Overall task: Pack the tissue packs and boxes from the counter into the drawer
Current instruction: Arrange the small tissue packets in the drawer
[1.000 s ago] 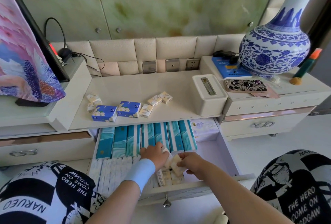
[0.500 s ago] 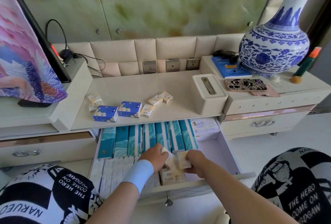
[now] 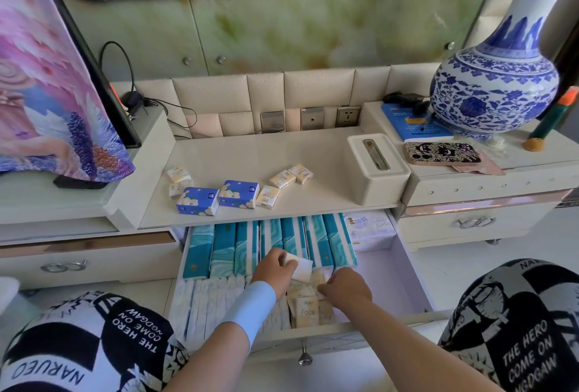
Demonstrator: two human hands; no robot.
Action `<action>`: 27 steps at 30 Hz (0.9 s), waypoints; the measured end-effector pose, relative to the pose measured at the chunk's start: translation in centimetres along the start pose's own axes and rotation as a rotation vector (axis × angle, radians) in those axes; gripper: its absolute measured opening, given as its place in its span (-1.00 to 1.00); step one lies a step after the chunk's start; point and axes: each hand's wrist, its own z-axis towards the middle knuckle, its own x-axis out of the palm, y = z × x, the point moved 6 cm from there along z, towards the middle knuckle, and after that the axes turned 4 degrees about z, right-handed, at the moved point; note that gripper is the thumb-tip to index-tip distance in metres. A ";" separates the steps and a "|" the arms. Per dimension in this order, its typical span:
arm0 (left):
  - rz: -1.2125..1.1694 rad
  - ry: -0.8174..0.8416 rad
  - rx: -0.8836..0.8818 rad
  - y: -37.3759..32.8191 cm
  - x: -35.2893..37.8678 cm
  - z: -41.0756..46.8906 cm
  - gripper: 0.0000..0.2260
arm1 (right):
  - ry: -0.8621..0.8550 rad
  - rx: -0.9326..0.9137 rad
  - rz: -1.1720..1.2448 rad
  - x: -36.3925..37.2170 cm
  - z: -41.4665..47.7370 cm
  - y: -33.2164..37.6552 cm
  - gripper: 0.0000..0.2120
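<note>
The open drawer [image 3: 404, 269] under the counter holds a row of teal tissue boxes [image 3: 269, 244], white packs [image 3: 206, 304] at the front left and small cream packs [image 3: 305, 310] at the front middle. My left hand [image 3: 274, 269] grips a small cream tissue pack [image 3: 300, 269] above them. My right hand [image 3: 346, 291] presses a cream pack [image 3: 319, 282] down among the others. On the counter [image 3: 260, 153] lie two blue packs [image 3: 197, 200] [image 3: 238, 194] and several small cream packs [image 3: 283, 179].
A white tissue dispenser box [image 3: 377, 169] stands at the counter's right end. A blue-and-white vase [image 3: 495, 78], a phone [image 3: 441, 153] and a blue book [image 3: 410, 125] sit on the raised right cabinet. A screen [image 3: 47, 78] stands left. My knees [image 3: 94, 344] flank the drawer.
Both hands stayed in the drawer's front middle. My left hand lifted its cream pack slightly toward the teal boxes, and my right hand lowered its pack into the cream stack.
</note>
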 end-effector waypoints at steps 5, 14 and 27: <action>-0.122 -0.031 -0.022 -0.5 -0.4 0.1 -0.83 | -0.026 -0.063 -0.158 -1.0 0.1 0.2 -0.66; 0.120 0.110 0.078 -1.8 2.7 -0.1 -0.80 | 0.327 -0.035 0.701 -3.5 -1.7 2.0 -0.76; 1.154 0.171 0.482 -1.1 3.9 -0.3 -0.45 | 0.066 -0.258 0.190 -3.2 -1.1 1.3 -0.60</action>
